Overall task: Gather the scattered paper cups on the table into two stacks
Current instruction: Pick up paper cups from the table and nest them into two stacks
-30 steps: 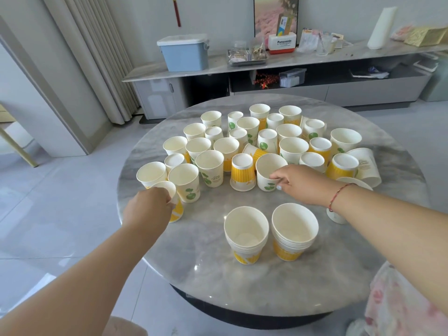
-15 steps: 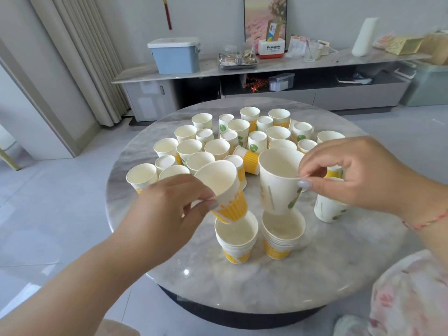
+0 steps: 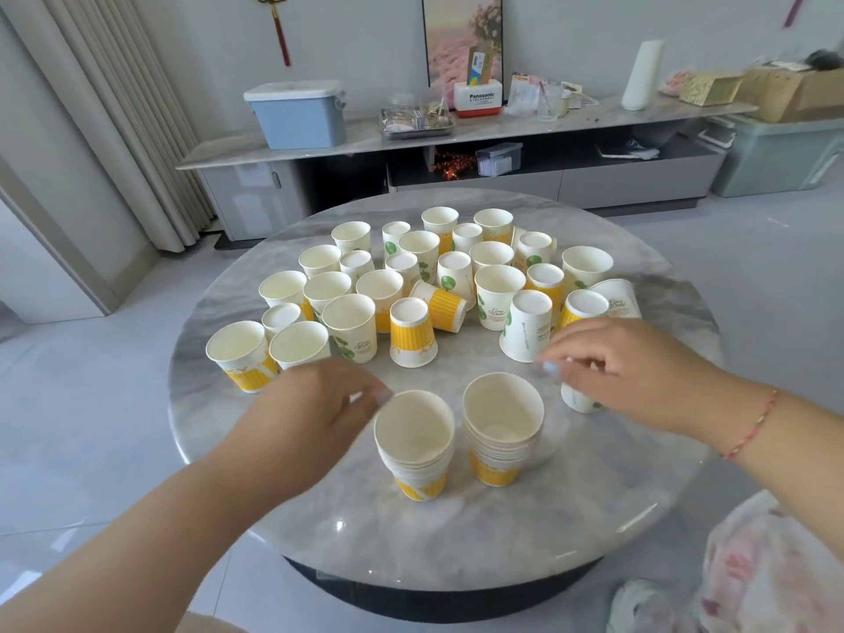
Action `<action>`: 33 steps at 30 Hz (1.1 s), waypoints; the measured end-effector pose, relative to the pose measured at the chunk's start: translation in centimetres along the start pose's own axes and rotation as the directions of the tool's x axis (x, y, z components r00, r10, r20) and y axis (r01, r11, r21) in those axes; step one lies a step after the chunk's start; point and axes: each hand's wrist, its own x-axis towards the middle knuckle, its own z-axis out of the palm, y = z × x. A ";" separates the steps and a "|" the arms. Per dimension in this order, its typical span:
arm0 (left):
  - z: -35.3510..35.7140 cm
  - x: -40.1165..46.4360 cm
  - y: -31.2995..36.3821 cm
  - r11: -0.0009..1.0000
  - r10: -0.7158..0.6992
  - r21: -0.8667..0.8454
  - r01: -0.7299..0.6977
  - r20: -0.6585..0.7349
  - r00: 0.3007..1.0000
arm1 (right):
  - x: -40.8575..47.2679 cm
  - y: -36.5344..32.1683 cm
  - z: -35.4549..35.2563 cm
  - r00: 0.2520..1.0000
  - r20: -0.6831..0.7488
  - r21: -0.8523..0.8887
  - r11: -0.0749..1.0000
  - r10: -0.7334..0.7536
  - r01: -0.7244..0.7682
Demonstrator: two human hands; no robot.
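Neither grip holds anything. The left hand [image 3: 315, 399] hovers palm down, fingers loosely spread, its fingertips just beside the rim of the left stack [image 3: 414, 445]. The right hand [image 3: 625, 372] hovers with fingers slack and released above a single cup [image 3: 576, 399] that it partly hides, just right of the right stack [image 3: 502, 431]. The 2 stacks stand upright side by side, near but apart, on the near part of the round marble desk [image 3: 456, 541]. Behind them the scattered cups [image 3: 429, 285] crowd the middle and far side, some upright, some upside down, 1 yellow-banded cup [image 3: 440, 306] lying on its side. A red bracelet [image 3: 753, 422] circles the right wrist.
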 end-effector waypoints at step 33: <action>0.6 -0.8 -0.4 0.928 0.373 -0.001 -0.373 0.006 0.928 | -0.4 -2.6 -0.4 0.928 -0.063 -0.173 0.920 -0.367 0.352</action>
